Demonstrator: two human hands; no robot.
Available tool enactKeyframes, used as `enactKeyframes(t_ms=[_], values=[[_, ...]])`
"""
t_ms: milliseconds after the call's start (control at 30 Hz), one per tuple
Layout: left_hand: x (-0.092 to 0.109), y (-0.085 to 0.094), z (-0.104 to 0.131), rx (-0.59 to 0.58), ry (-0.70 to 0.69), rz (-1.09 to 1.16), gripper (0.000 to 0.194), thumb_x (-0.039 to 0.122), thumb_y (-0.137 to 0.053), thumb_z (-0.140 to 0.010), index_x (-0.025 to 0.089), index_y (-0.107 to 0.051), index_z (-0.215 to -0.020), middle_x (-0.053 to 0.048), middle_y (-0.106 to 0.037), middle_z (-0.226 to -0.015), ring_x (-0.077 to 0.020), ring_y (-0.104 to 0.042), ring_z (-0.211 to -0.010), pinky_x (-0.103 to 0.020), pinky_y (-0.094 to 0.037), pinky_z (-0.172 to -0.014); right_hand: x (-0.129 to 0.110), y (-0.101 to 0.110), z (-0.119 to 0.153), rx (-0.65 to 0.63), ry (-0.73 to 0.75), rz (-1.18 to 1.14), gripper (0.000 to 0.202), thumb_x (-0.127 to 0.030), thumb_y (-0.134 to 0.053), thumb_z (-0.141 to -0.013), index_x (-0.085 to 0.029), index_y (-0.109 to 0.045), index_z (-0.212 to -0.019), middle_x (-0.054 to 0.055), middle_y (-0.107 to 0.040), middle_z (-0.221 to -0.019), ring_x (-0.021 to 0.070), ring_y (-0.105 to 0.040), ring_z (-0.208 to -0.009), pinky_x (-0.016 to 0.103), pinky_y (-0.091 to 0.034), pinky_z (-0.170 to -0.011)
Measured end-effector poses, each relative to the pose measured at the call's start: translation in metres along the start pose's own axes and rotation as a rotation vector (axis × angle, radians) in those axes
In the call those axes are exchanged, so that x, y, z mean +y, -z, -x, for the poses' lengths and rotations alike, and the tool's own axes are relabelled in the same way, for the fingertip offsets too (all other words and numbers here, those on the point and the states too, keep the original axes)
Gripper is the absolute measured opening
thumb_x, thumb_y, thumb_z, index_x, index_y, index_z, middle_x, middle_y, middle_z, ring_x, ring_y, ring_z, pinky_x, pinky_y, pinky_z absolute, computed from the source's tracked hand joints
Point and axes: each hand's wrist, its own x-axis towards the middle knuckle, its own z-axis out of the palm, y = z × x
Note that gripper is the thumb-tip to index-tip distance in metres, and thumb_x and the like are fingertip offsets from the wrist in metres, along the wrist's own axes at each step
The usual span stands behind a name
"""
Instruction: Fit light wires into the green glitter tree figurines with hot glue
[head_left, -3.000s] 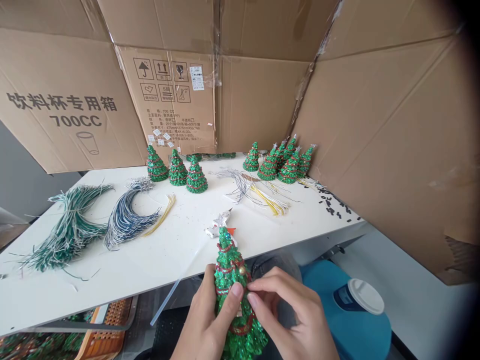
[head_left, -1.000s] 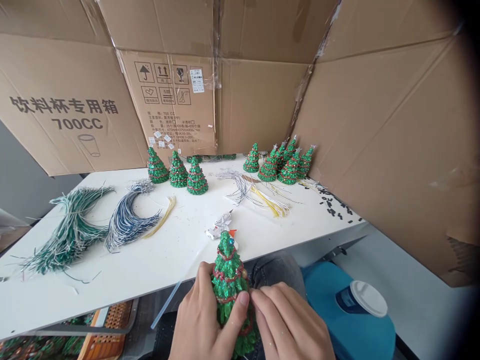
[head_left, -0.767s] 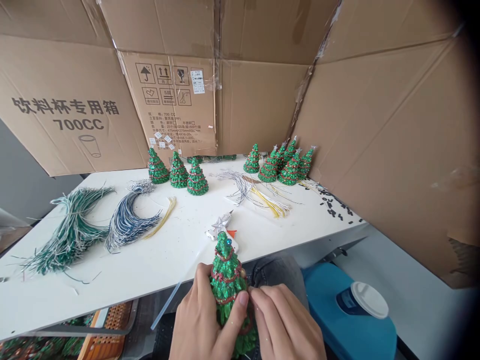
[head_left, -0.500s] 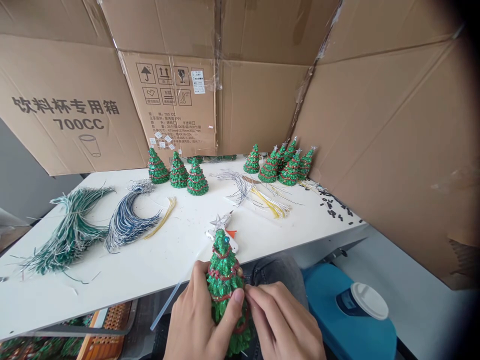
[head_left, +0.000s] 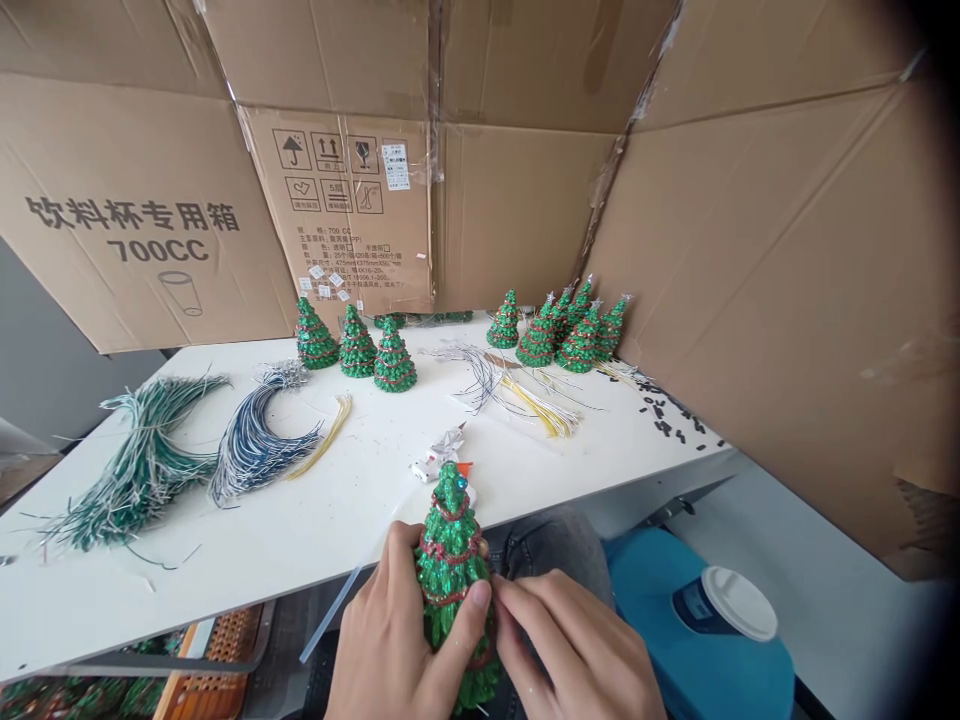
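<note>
A glittery green Christmas tree figurine (head_left: 450, 560) with red garlands stands upright, tilted slightly, close in front of me. My left hand (head_left: 405, 630) is wrapped around its left side, thumb across the front. At the tree's right edge, my right hand (head_left: 570, 640) pinches thumb and forefinger together; whatever lies between those fingertips is hidden. A silver star (head_left: 451, 442) shows at the treetop, seen at a slant. Behind the tree on the table is a white tool with an orange part (head_left: 465, 470), mostly covered by the tree.
Several more tree figurines (head_left: 394, 355) stand along the back of the white table (head_left: 300, 540). Wire bundles lie at left, green (head_left: 142, 460) and blue (head_left: 259, 440); yellow wires (head_left: 544, 405) lie centre-right. Cardboard walls (head_left: 525, 210) surround the table. A lidded cup (head_left: 724, 603) rests on a blue stool (head_left: 697, 670).
The tree has turned and shifted slightly right, so its star now appears more edge-on. My right hand has moved a little to the right and down, still pinching at the tree's side.
</note>
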Motion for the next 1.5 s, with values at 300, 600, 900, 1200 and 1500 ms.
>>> enactKeyframes(t_ms=[300,600,900,1200,1500], values=[[0.005,0.003,-0.001,0.053,-0.070,-0.065,0.036,0.056,-0.054,-0.115,0.026,-0.046,-0.132,-0.003,-0.071,-0.095,-0.0257,-0.079,-0.070,-0.035,-0.061,-0.061,0.000,-0.006,-0.002,0.003,-0.018,-0.002,0.017,-0.002,-0.067,-0.109,-0.017,-0.073,-0.104,0.003,-0.066,-0.075,0.0200,-0.062,-0.064,0.037,-0.048,-0.062],[0.008,0.003,-0.003,0.066,-0.119,-0.070,0.036,0.057,-0.057,-0.115,0.025,-0.046,-0.128,0.000,-0.069,-0.089,-0.0225,-0.076,-0.064,-0.031,-0.060,-0.055,0.001,-0.008,0.002,0.014,-0.006,-0.051,0.019,-0.001,-0.063,-0.110,-0.013,-0.077,-0.109,0.005,-0.067,-0.077,0.0204,-0.058,-0.066,0.038,-0.047,-0.063],[0.006,-0.002,-0.001,0.072,-0.062,-0.032,0.034,0.055,-0.058,-0.114,0.026,-0.046,-0.129,0.000,-0.070,-0.091,-0.0231,-0.076,-0.066,-0.033,-0.059,-0.059,0.001,-0.019,0.005,0.095,0.033,0.019,0.019,0.003,-0.067,-0.106,-0.007,-0.077,-0.119,0.009,-0.072,-0.081,0.0224,-0.062,-0.069,0.040,-0.051,-0.066],[0.016,0.007,0.002,-0.035,0.280,0.317,0.045,0.069,-0.050,-0.113,0.027,-0.060,-0.127,-0.007,-0.079,-0.100,-0.0325,-0.078,-0.090,-0.044,-0.061,-0.084,0.002,-0.002,-0.009,0.049,-0.050,-0.267,0.027,0.004,-0.068,-0.107,-0.013,-0.077,-0.126,0.009,-0.078,-0.093,0.0216,-0.069,-0.079,0.037,-0.057,-0.071],[0.019,0.000,0.013,0.006,0.483,0.363,0.066,0.072,-0.057,-0.107,0.022,-0.063,-0.149,-0.015,-0.081,-0.136,-0.0388,-0.075,-0.124,-0.051,-0.057,-0.107,-0.007,0.004,-0.010,0.067,-0.192,-0.436,0.029,0.005,-0.067,-0.106,-0.020,-0.076,-0.117,0.007,-0.078,-0.098,0.0193,-0.074,-0.085,0.032,-0.062,-0.077]])
